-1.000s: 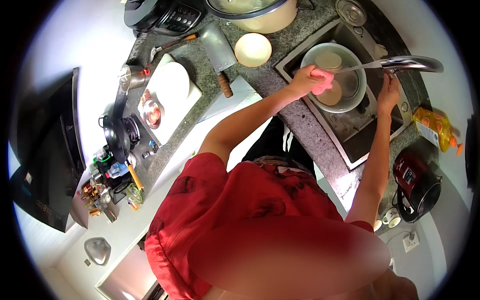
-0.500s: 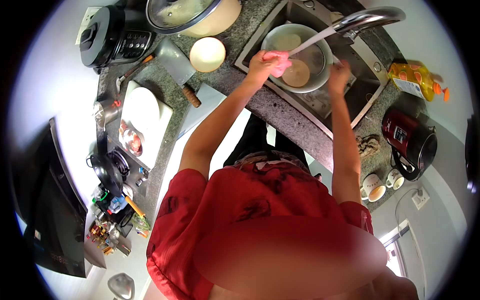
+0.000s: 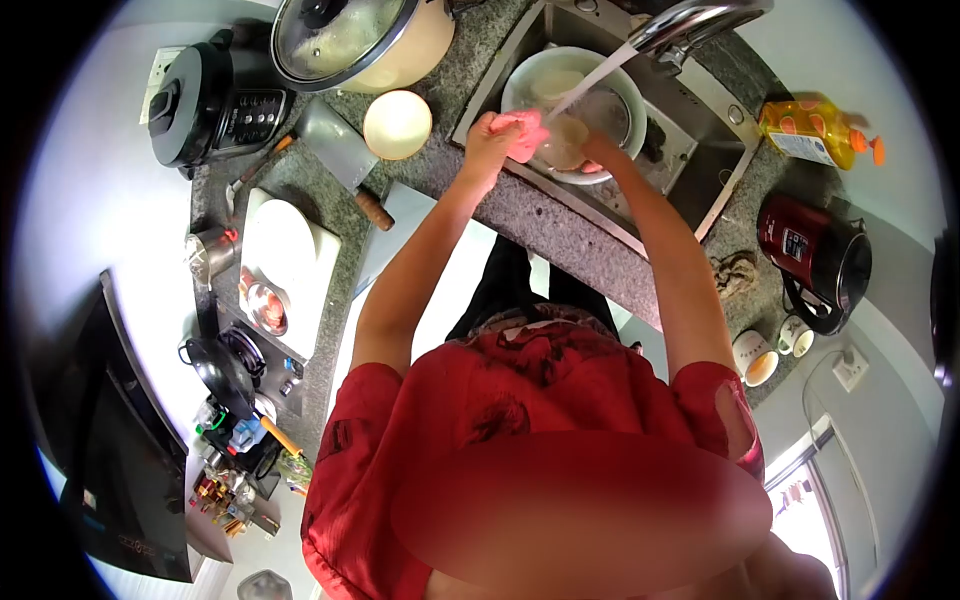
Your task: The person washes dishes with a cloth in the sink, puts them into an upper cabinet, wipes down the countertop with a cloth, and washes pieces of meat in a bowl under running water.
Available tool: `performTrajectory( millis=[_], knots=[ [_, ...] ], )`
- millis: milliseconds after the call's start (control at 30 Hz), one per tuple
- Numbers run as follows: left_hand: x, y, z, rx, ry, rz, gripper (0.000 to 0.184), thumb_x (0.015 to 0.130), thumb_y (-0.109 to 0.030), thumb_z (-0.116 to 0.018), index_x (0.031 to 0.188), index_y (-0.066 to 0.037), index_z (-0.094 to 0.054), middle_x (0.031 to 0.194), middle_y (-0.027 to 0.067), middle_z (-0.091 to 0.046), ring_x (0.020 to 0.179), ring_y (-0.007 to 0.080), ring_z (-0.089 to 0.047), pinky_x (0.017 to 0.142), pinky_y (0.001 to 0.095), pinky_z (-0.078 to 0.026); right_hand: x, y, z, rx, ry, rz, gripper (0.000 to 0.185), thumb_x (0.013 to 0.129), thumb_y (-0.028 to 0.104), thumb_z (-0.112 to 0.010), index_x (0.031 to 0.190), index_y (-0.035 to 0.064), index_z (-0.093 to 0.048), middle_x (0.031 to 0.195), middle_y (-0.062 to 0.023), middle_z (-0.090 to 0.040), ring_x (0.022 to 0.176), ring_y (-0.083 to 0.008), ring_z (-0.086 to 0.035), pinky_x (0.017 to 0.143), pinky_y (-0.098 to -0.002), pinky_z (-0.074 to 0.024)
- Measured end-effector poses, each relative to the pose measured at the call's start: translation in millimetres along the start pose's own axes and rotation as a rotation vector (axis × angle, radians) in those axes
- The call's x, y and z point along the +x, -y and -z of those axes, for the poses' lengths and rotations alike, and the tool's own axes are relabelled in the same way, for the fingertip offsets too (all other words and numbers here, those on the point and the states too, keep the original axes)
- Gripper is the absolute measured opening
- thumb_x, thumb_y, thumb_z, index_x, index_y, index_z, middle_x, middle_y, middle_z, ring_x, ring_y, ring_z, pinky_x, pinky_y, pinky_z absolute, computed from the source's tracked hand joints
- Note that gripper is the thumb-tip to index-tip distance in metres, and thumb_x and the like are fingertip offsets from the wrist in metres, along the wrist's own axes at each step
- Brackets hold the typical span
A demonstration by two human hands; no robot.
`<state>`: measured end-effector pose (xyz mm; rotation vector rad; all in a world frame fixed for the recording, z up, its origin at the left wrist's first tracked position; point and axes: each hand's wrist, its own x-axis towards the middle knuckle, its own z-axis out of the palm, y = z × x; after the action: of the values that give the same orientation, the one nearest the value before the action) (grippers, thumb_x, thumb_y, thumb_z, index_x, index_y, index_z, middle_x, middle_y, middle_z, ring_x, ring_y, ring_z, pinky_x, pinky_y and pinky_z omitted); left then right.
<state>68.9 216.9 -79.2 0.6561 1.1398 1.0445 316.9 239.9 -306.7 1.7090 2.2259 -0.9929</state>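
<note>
A pink cloth [image 3: 526, 134] is bunched in my left hand [image 3: 489, 142], which is closed around it at the left rim of a large pale basin [image 3: 632, 98]. The basin stands in the sink [image 3: 722, 168] with water and dishes in it. My right hand [image 3: 600, 154] reaches into the basin and grips the right edge of a small round tan dish [image 3: 563, 145]. From the faucet [image 3: 690, 30], a stream of water runs down between my hands. Another round dish [image 3: 556, 84] lies farther back in the basin.
Left of the sink are a cream bowl [image 3: 398, 125], a cleaver [image 3: 335, 145], a lidded pot [image 3: 405, 50] and a white board [image 3: 320, 270] with a plate [image 3: 278, 240]. On the right stand a yellow soap bottle [image 3: 808, 132], a red kettle [image 3: 810, 250] and cups [image 3: 755, 358].
My right hand has moved from the faucet down into the basin and taken hold of the tan dish. My left hand still holds the cloth. The view has shifted, so the counter appears farther left.
</note>
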Motion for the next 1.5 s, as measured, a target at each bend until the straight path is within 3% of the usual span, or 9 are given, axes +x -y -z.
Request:
performTrajectory(
  millis=[467, 600, 767, 867, 1067, 1133, 1267, 1333, 1500],
  knots=[
    [-12.7, -17.1, -14.7, 0.040, 0.127, 0.057, 0.016, 0.086, -0.009, -0.060, 0.095, 0.003, -0.054, 0.094, 0.0167, -0.065, 0.079, 0.0235, -0.067, 0.065, 0.0286, -0.053, -73.8, 68.5, 133.7, -0.736, -0.562, 0.168, 0.058, 0.076, 0.012, -0.061, 0.128, 0.0004, -0.039, 0.129, -0.0297, -0.039, 0.113, -0.0439, -0.047, 0.085, -0.0414, -0.0494],
    [0.2, 3.1, -19.4, -0.032, 0.112, 0.032, 0.017, 0.087, -0.010, -0.058, 0.095, 0.004, -0.053, 0.093, 0.0181, -0.064, 0.079, 0.0239, -0.067, 0.065, 0.0286, -0.053, -53.0, 20.1, 101.3, -0.232, -0.447, 0.009, 0.068, 0.069, 0.016, -0.071, 0.129, 0.0066, -0.042, 0.124, -0.0311, -0.041, 0.101, -0.0373, -0.057, 0.079, -0.0377, -0.0519],
    [4.5, 15.6, -45.4, 0.350, 0.153, -0.197, 0.016, 0.082, -0.010, -0.057, 0.095, -0.001, -0.054, 0.090, 0.0088, -0.062, 0.082, 0.0190, -0.062, 0.068, 0.0296, -0.049, -110.4, 120.5, 141.7, 1.354, -0.316, -0.303, 0.051, 0.083, 0.047, -0.056, 0.117, 0.0087, -0.053, 0.105, -0.0147, -0.058, 0.088, -0.0256, -0.061, 0.062, -0.0417, -0.0554],
    [5.8, 19.0, -59.9, 0.928, 0.191, -0.679, 0.027, 0.078, -0.013, -0.063, 0.102, -0.003, -0.055, 0.104, 0.0119, -0.058, 0.095, 0.0260, -0.056, 0.084, 0.0387, -0.044, -99.8, 115.1, 119.1, 1.485, -0.066, -0.382, 0.055, 0.088, 0.055, -0.043, 0.118, 0.0107, -0.053, 0.104, -0.0100, -0.059, 0.091, -0.0226, -0.060, 0.060, -0.0400, -0.0568],
    [20.4, 44.4, -42.5, 1.645, 0.307, -0.561, 0.028, 0.076, -0.022, -0.065, 0.102, -0.010, -0.062, 0.108, 0.0085, -0.058, 0.103, 0.0284, -0.054, 0.084, 0.0446, -0.042, -118.0, 135.8, 129.6, 1.253, -0.260, -0.268, 0.049, 0.088, 0.043, -0.049, 0.119, 0.0047, -0.051, 0.107, -0.0159, -0.058, 0.089, -0.0266, -0.061, 0.062, -0.0411, -0.0561],
    [19.8, 36.4, -45.8, 1.543, 0.322, -0.397, 0.026, 0.078, -0.023, -0.064, 0.101, -0.010, -0.063, 0.104, 0.0101, -0.062, 0.097, 0.0271, -0.058, 0.080, 0.0418, -0.045, -96.9, 121.2, 101.8, 0.324, -0.758, -0.096, 0.043, 0.088, 0.033, -0.050, 0.120, 0.0037, -0.050, 0.108, -0.0216, -0.056, 0.090, -0.0311, -0.062, 0.062, -0.0387, -0.0572],
    [9.9, 31.0, -27.6, 0.923, 0.487, -0.048, 0.027, 0.080, -0.019, -0.061, 0.101, -0.002, -0.059, 0.093, 0.0173, -0.064, 0.084, 0.0316, -0.063, 0.073, 0.0342, -0.049, -52.2, 81.2, 60.0, 0.403, -0.873, -0.070, 0.039, 0.087, 0.020, -0.048, 0.123, 0.0039, -0.046, 0.105, -0.0240, -0.056, 0.084, -0.0333, -0.064, 0.058, -0.0370, -0.0584],
    [-12.1, 18.0, -27.0, 0.870, 0.312, -0.417, 0.022, 0.077, -0.015, -0.061, 0.096, -0.003, -0.061, 0.082, 0.0191, -0.064, 0.077, 0.0353, -0.062, 0.070, 0.0403, -0.049, -60.6, 97.0, 72.8, 1.596, -0.594, -0.434, 0.036, 0.086, 0.011, -0.044, 0.122, 0.0036, -0.046, 0.102, -0.0236, -0.056, 0.075, -0.0321, -0.064, 0.055, -0.0382, -0.0579],
    [-41.6, 19.1, -22.2, 1.048, 0.133, -0.640, 0.027, 0.078, -0.014, -0.063, 0.098, 0.003, -0.058, 0.103, 0.0190, -0.056, 0.096, 0.0317, -0.055, 0.080, 0.0360, -0.046, -47.5, 82.1, 43.5, 1.966, -0.188, -0.618, 0.027, 0.089, 0.005, -0.042, 0.114, 0.0019, -0.051, 0.104, -0.0180, -0.059, 0.081, -0.0308, -0.064, 0.055, -0.0340, -0.0585]
  ],
)
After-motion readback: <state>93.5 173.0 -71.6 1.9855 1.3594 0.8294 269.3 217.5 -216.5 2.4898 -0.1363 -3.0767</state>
